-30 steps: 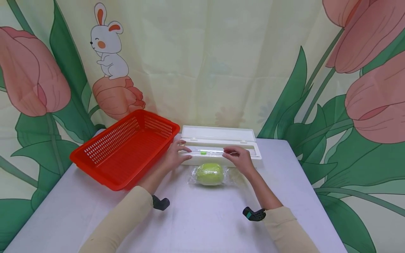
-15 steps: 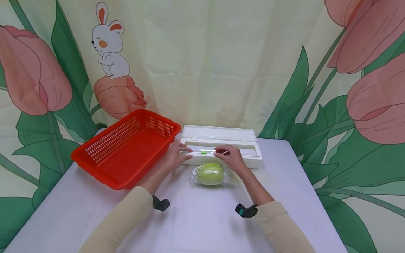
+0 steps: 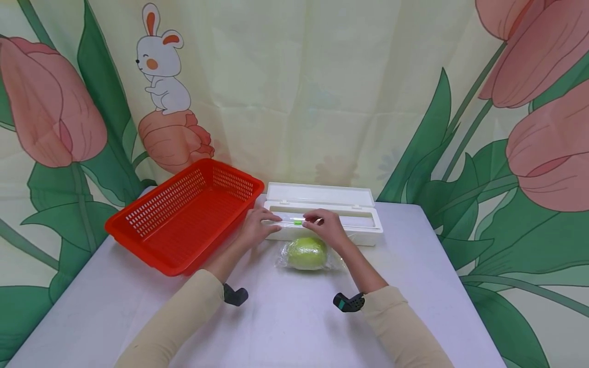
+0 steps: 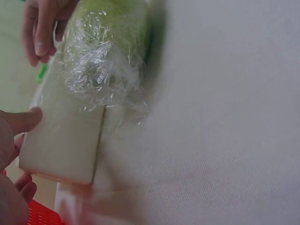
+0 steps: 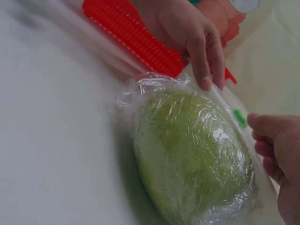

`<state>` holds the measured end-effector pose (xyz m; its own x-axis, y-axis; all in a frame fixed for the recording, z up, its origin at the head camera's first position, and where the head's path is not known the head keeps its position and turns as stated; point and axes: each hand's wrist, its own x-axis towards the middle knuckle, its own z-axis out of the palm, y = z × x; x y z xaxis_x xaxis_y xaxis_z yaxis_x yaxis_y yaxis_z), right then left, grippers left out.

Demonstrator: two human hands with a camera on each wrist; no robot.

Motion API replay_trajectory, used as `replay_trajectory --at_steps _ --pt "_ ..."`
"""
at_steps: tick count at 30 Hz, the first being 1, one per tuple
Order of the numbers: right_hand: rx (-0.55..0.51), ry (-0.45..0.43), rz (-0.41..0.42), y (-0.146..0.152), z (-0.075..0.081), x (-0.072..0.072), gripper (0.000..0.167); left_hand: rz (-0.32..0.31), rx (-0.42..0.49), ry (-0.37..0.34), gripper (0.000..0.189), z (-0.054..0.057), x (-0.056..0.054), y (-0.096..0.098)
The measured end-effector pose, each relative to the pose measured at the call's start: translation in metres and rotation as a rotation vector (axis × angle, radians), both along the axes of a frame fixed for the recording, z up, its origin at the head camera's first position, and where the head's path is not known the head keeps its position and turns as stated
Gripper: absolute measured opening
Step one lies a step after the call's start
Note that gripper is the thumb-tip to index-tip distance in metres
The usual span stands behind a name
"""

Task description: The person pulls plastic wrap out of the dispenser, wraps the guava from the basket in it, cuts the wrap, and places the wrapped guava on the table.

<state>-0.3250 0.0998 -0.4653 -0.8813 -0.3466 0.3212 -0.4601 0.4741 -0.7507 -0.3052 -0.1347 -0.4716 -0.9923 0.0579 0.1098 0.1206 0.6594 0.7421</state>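
Observation:
A long white cling film dispenser [image 3: 324,234] lies on the table with its lid [image 3: 320,194] raised at the back. My left hand [image 3: 255,226] grips its left end, thumb at the front edge and fingers over the top. A small green slide cutter [image 3: 298,222] sits on the dispenser's front rail. My right hand [image 3: 324,227] is right beside the cutter, with the thumb tip close to it in the right wrist view and the other fingers loosely bent. In front of the dispenser lies an oval green fruit [image 5: 192,154], wrapped in crinkled clear film.
A red plastic basket [image 3: 184,268] with slotted sides stands at the left, close to my left forearm and the dispenser's end. The white-covered table [image 3: 294,322] ends at a printed curtain [image 3: 294,102] behind the dispenser.
My right hand has moved left along the dispenser's front rail to the green slide cutter. The left hand has stayed at the dispenser's left end; the fruit has not moved.

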Motion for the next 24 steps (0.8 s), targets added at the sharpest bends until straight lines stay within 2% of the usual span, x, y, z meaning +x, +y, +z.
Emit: replay_trajectory --at_steps 4,12,17,24 --pt "0.017 0.001 -0.010 -0.005 0.001 0.001 0.023 0.004 -0.005 -0.005 0.025 0.001 0.001 0.000" --pt "0.038 -0.001 -0.031 -0.012 -0.001 0.001 0.023 -0.005 -0.032 0.012 0.024 -0.004 -0.004 -0.001" --pt "0.089 -0.001 -0.049 -0.014 -0.001 0.000 0.016 0.002 -0.039 -0.009 0.025 -0.003 -0.004 0.000" --pt "0.128 0.009 -0.046 -0.015 -0.002 -0.002 0.009 -0.011 -0.025 0.000 0.024 -0.004 -0.004 -0.002"
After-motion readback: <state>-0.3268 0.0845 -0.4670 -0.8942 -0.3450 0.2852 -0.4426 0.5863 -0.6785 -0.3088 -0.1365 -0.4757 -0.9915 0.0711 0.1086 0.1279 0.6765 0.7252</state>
